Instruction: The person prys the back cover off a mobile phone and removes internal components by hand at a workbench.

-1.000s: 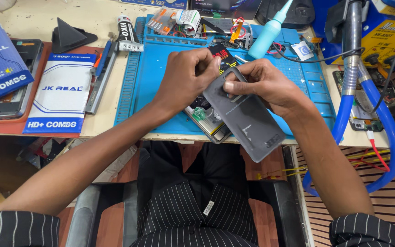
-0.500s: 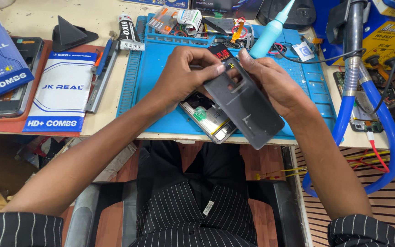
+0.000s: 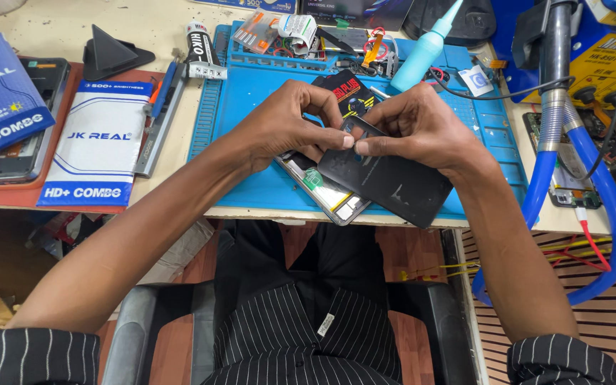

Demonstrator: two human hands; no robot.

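Observation:
Both of my hands hold a dark grey phone back cover [image 3: 393,184] above the front edge of a blue repair mat [image 3: 265,107]. My left hand [image 3: 286,125] pinches the cover's upper edge with thumb and forefinger. My right hand [image 3: 415,128] grips the same upper edge from the right, its thumb tip meeting the left one. Under the cover lies an opened phone body [image 3: 326,192] on the mat, with a green part and a light battery showing. The cover's camera opening sits between my fingers.
A teal squeeze bottle [image 3: 425,46], small parts and cables crowd the mat's far edge. White and blue screen boxes [image 3: 94,142] and a dark phone lie at the left. A blue hose [image 3: 593,207] and a yellow-blue machine [image 3: 607,64] stand at the right. A glue tube [image 3: 195,43] lies nearby.
The back cover has tilted flatter and dropped toward the phone body. Both hands have closed in on its upper edge, thumbs now touching.

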